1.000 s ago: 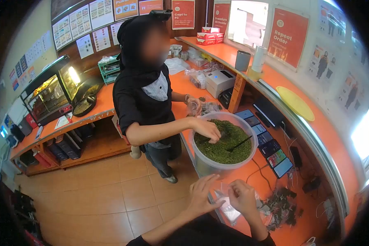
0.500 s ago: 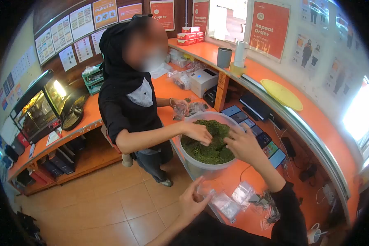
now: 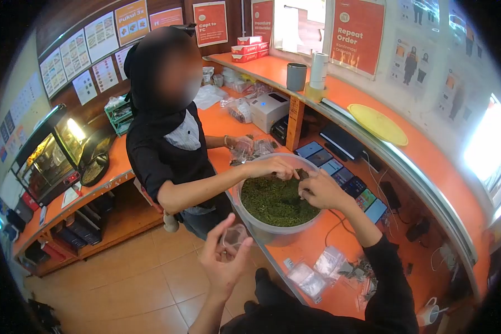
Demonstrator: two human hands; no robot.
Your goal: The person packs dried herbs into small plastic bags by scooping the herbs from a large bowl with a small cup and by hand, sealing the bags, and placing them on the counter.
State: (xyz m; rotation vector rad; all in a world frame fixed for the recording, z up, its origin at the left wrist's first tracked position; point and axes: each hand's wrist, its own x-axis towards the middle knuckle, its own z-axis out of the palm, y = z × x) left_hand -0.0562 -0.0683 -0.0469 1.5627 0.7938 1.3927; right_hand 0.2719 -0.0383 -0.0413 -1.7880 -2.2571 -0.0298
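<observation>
My left hand is raised beside the table edge, its fingers and thumb curved around a small clear plastic bag. My right hand reaches over the right rim of a translucent plastic tub, fingers bent together; what is between them is hidden. Finely crumbled dark green flakes fill much of the tub. A co-worker's hand reaches in from the left, close to my right fingers, with a dark brownish piece between us. Their other hand rests at filled plastic bags.
Flat clear packets and small filled sachets lie near me on the orange table. Several phones and loose cables line the shelf side. A yellow lid rests on the upper counter. The co-worker stands across to the left.
My left hand has risen and moved left with the clear bag. My right hand has sunk slightly toward the tub's far rim, and the co-worker's hand has shifted up toward it.
</observation>
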